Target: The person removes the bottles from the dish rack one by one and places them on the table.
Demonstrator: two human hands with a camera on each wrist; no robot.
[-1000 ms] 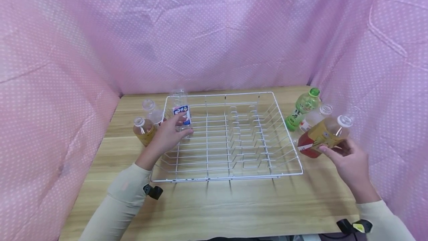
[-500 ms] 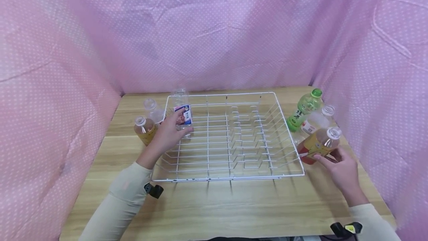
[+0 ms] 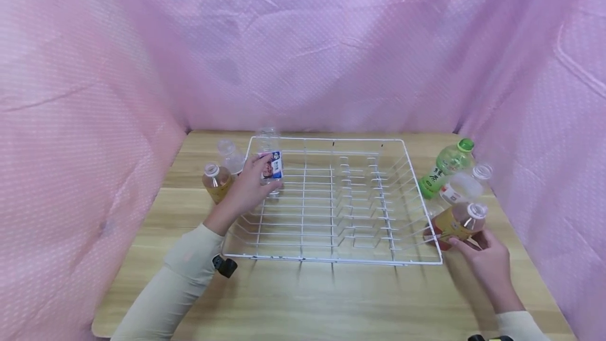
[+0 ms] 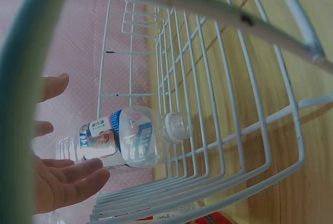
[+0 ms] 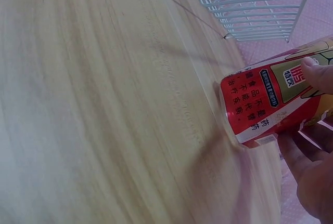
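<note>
Inside the white wire rack (image 3: 331,261), at its back left corner, a clear plastic bottle (image 4: 130,135) with a blue label stands neck down. My left hand (image 3: 251,186) is beside that bottle, its fingers spread and loosely bent; in the left wrist view the hand (image 4: 70,180) shows a gap to most of the label. My right hand (image 3: 490,264) holds a drink bottle (image 3: 454,225) with a gold and red label between thumb and fingers, right of the rack. Its red base (image 5: 255,109) is close to or on the table; which, I cannot tell.
A green tea bottle (image 3: 445,167) and a clear bottle (image 3: 464,187) stand behind the held one. Left of the rack are a gold-labelled bottle (image 3: 218,183) and another clear bottle (image 3: 232,156). Wooden tabletop (image 3: 307,299) extends in front; pink dotted cloth (image 3: 312,57) encloses the sides.
My right hand has brought the gold and red bottle down and inward, and it has become more upright. The left hand stays by the rack's bottle. The head view has shifted slightly.
</note>
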